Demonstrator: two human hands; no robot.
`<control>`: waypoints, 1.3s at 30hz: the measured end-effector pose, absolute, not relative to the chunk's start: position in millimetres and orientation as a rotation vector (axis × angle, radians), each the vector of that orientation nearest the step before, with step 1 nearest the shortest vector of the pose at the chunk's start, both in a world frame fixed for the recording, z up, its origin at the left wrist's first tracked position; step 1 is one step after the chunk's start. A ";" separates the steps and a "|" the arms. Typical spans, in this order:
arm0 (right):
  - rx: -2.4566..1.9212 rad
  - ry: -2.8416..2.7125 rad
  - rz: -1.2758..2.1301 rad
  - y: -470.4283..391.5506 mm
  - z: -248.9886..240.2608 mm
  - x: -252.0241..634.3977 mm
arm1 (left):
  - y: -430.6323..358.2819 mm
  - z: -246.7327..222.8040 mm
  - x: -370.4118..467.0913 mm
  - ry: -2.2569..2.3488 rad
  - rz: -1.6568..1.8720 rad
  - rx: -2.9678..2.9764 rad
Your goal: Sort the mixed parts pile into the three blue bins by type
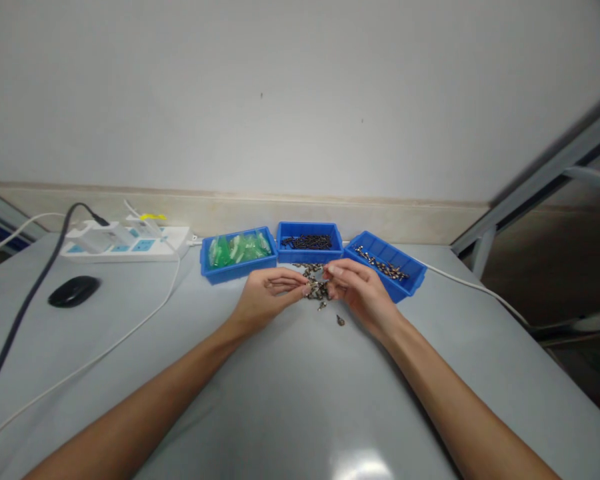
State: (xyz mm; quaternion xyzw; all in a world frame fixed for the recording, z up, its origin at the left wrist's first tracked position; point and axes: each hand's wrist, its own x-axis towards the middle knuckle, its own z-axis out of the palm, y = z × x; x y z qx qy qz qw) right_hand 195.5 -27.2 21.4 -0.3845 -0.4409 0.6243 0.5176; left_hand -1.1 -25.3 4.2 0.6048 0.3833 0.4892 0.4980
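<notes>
My left hand (pixel 267 293) is closed in a pinch on a small shiny metal part (pixel 313 285) at its fingertips. Facing it, my right hand (pixel 359 287) has its thumb and fingers pressed together; whatever they hold is too small to name. Below and behind both hands lies a pile of small metal fittings (pixel 319 293), partly hidden by the fingers. One loose fitting (pixel 341 321) rests on the table, just in front of my right hand.
Behind the hands stand three blue bins: the left bin (pixel 237 270) holds green plastic packets, the middle bin (pixel 310 256) dark screws, the right bin (pixel 414 283) brass-coloured metal parts. Leftward are a white power strip (pixel 173 251), a black mouse (pixel 74 291) and cables. A wall closes the back.
</notes>
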 end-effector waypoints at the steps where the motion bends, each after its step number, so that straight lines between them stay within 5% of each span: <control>1: -0.978 -1.164 1.451 -26.6 21.0 197.3 | -25.0 4.4 -1.8 0.929 1.185 1.460; 12: -0.917 -1.216 1.602 -30.8 22.7 194.2 | -26.3 2.4 -3.7 0.870 1.211 1.593; 19: -1.176 -0.825 0.920 -25.8 34.9 203.7 | -25.6 2.6 -7.3 1.074 1.211 2.220; 26: -1.473 -1.880 0.748 -34.8 45.3 224.1 | -22.6 -1.0 -8.6 1.106 1.170 2.310; 32: -1.473 -2.295 0.854 -38.1 35.1 228.4 | -21.5 -3.2 -10.5 1.114 1.156 2.302; 39: -1.132 -1.673 1.488 -24.6 29.5 224.5 | -21.9 -4.0 -11.4 1.081 1.137 2.350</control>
